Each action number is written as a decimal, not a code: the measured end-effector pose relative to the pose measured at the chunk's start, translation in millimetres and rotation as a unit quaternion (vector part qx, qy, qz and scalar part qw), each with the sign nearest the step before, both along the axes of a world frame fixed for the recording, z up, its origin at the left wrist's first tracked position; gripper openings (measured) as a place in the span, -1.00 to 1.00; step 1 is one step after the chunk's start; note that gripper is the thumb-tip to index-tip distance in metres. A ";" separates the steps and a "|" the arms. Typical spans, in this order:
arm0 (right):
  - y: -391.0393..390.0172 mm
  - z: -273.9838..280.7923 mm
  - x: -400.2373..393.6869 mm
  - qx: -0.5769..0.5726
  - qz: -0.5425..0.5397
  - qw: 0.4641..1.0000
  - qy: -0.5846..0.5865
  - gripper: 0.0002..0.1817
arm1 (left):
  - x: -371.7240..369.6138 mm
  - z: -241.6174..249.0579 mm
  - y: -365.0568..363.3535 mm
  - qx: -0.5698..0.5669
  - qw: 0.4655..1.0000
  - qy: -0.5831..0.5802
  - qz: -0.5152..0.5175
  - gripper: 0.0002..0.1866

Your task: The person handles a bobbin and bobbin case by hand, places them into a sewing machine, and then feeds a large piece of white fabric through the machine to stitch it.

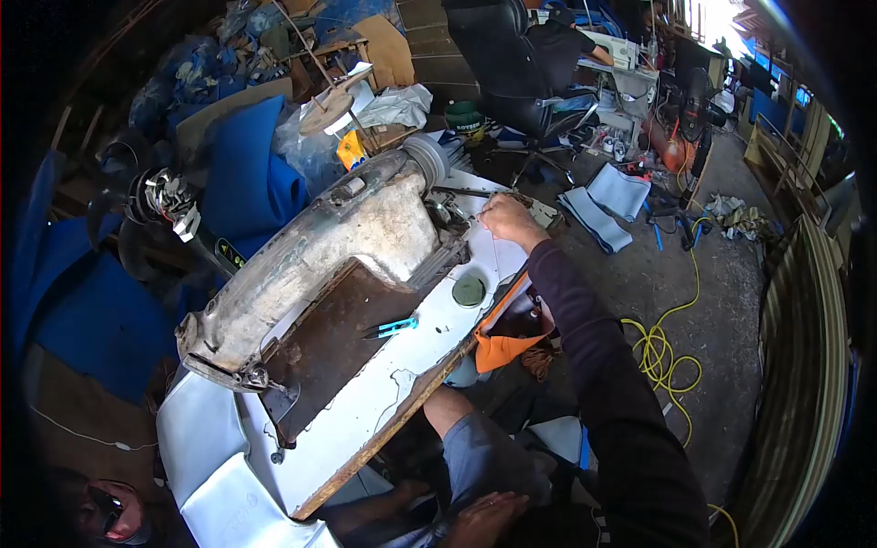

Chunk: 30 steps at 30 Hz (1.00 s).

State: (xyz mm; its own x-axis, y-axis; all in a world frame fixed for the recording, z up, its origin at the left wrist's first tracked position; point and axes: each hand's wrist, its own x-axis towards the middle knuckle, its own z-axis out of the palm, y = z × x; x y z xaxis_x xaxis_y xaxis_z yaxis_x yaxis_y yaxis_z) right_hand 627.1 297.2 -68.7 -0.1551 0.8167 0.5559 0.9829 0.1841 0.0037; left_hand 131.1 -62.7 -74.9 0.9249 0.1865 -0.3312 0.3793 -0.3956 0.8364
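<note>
Noting sewing machine (393,219) upright on the worktable (338,438). Probably heavy, rigid cast metal, possibly oil-slick; best held under its arm and at the pillar. Long axis diagonal: needle end (215,365) points lower left, handwheel (427,160) upper right. Right hand (512,221) near the handwheel end, fingers curled; grasped item, if any, cannot tell. Left hand (489,519) low by the lap; grip unclear.

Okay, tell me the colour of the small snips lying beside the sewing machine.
The snips have light blue handles and dark blades, clearest in the head view.
</note>
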 end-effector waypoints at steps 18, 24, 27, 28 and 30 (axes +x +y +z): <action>-27.3 41.4 -28.8 -0.109 -0.081 0.990 0.042 -0.85 | 1.6 7.8 3.1 0.054 0.997 0.034 -0.038 -0.47; -18.0 26.8 -14.4 -0.054 -0.039 0.995 -0.072 -0.85 | -1.5 -5.2 1.7 -0.012 0.999 -0.044 -0.001 -0.47; -11.9 19.7 -12.7 -0.055 -0.048 0.996 -0.045 -0.85 | -3.0 -10.1 0.3 -0.042 0.997 -0.070 0.012 -0.46; -10.1 18.2 -12.3 -0.053 -0.053 0.997 -0.032 -0.85 | -3.5 -12.1 0.3 -0.052 0.996 -0.077 0.017 -0.46; -11.1 20.5 -11.0 -0.059 -0.044 0.996 -0.055 -0.86 | -5.2 -16.3 0.0 -0.074 0.993 -0.090 0.024 -0.46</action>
